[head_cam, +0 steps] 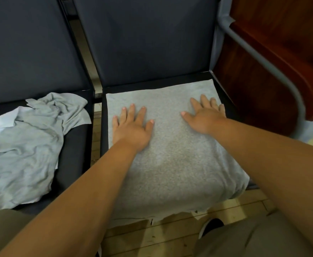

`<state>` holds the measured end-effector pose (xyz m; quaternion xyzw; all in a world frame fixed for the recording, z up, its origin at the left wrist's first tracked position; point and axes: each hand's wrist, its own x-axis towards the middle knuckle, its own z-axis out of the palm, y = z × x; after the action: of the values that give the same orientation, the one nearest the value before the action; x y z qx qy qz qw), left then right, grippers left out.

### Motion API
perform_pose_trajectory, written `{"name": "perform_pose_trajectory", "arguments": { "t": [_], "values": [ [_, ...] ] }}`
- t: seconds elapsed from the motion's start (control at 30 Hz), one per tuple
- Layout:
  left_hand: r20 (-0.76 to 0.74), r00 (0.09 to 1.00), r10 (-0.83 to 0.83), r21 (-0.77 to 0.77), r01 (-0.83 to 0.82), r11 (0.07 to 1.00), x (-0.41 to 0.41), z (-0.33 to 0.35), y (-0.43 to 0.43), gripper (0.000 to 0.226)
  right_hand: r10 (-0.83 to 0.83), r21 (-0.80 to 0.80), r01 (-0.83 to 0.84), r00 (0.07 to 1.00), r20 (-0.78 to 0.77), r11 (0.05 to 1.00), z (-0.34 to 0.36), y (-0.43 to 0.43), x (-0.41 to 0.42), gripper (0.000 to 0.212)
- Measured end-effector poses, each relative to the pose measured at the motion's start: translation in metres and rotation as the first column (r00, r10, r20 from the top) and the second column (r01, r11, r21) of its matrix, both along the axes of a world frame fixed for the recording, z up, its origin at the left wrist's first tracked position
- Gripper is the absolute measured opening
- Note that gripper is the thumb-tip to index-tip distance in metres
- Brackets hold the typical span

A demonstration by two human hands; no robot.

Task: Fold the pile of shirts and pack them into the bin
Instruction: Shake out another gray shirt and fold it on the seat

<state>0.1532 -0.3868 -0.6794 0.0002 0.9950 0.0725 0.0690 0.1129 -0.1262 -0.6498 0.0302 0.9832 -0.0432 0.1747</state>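
The person's forearms (96,191) reach to the left hand (131,127) and right hand (205,115), both flat and gripping nothing on the grey shirt (170,164) covering the chair seat (152,83). Its hem overhangs the seat's front edge, so a loose fold could, I reckon, drag it onto the floor (170,236).

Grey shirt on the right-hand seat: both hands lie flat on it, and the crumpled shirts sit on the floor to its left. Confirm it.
Not the floor. The head view shows the crumpled shirts on the neighbouring chair seat to the left. The left hand and right hand do lie flat on the grey shirt.
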Motion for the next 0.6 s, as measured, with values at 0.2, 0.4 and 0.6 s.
{"name": "perform_pose_trajectory", "arguments": {
  "t": [0.2,0.4,0.6],
  "values": [
    [-0.023,0.999,0.031,-0.009,-0.031,0.999,-0.020,-0.004,0.000,0.071,0.018,0.035,-0.016,0.996,-0.083,0.999,-0.012,0.001,-0.023,0.088],
    [-0.043,0.999,0.021,-0.015,-0.022,1.000,-0.041,-0.007,-0.004,0.072,0.017,0.059,-0.009,0.992,-0.128,0.998,-0.018,-0.002,-0.043,0.091],
    [-0.055,0.998,0.017,-0.013,-0.018,1.000,-0.052,-0.007,-0.007,0.072,0.013,0.060,-0.005,0.990,-0.141,0.998,-0.019,-0.007,-0.047,0.091]
  ]
}}
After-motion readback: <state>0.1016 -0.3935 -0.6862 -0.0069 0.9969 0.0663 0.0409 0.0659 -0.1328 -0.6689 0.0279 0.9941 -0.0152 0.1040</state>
